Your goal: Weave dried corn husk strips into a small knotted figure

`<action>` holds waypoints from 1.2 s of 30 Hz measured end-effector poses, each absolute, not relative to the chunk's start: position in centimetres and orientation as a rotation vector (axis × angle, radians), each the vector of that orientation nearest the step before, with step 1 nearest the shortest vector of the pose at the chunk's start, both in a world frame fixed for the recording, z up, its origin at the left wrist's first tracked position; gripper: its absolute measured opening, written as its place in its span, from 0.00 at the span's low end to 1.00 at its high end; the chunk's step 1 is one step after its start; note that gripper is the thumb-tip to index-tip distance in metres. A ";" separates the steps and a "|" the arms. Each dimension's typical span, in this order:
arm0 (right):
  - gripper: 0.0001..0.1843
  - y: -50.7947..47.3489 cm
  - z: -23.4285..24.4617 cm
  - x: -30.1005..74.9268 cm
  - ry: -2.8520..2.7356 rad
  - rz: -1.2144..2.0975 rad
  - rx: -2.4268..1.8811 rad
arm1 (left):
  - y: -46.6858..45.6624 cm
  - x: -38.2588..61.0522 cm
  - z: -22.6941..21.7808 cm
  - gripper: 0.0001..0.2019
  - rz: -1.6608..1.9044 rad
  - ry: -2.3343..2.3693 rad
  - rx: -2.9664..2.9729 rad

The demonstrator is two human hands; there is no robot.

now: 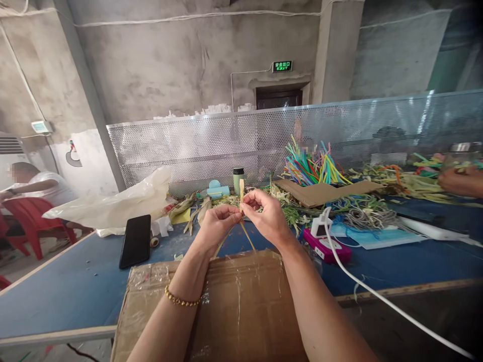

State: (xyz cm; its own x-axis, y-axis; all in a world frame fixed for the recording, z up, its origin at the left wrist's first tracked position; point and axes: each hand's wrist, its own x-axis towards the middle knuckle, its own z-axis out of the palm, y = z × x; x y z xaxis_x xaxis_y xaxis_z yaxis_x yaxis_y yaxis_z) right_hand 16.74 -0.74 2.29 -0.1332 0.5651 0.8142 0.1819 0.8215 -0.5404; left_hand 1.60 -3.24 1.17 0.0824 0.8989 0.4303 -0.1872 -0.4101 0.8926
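I hold one pale strip (242, 188) upright, in front of me above the far edge of the box. My left grip (222, 222) and right grip (266, 217) are both clamped on it, fingertips together. Two thin tails (248, 236) hang below; I cannot tell whether they belong to the same strip. One bead bracelet (181, 299) is on my left wrist.

Count: one taped box (245, 306) under my forearms; one phone (135, 242), screen dark, to the left; one small roll (154, 242) just beside it; one green bottle (238, 182), black-capped, beyond my grips; one pink case (326, 247) to the right, one white plug (322, 226) by it; one blue mask (388, 238); one cardboard sheet (328, 192). The coloured stems (320, 166) are too many to count.

The tabletop (64, 301) is blue, with plant scraps strewn along its far side. A perforated metal screen (199, 146) runs behind it. The wall (151, 60) is bare grey, with one lit exit sign (282, 66) above a doorway (279, 99). One person (49, 183) sits at far left; one co-worker's hand (462, 181) shows at right.
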 end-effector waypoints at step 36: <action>0.07 -1.0 2.3 16.9 -1.889 0.093 -0.526 | -2.7 1.4 1.2 0.09 1.570 0.814 1.379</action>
State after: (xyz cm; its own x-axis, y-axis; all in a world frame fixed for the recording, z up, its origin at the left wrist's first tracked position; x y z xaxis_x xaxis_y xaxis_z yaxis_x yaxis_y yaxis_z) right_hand 16.90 -0.95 2.26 -0.2832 0.4001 0.8716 0.3126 0.8977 -0.3104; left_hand 1.41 -2.75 1.21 -0.0091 0.9101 0.4143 -0.1858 -0.4086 0.8936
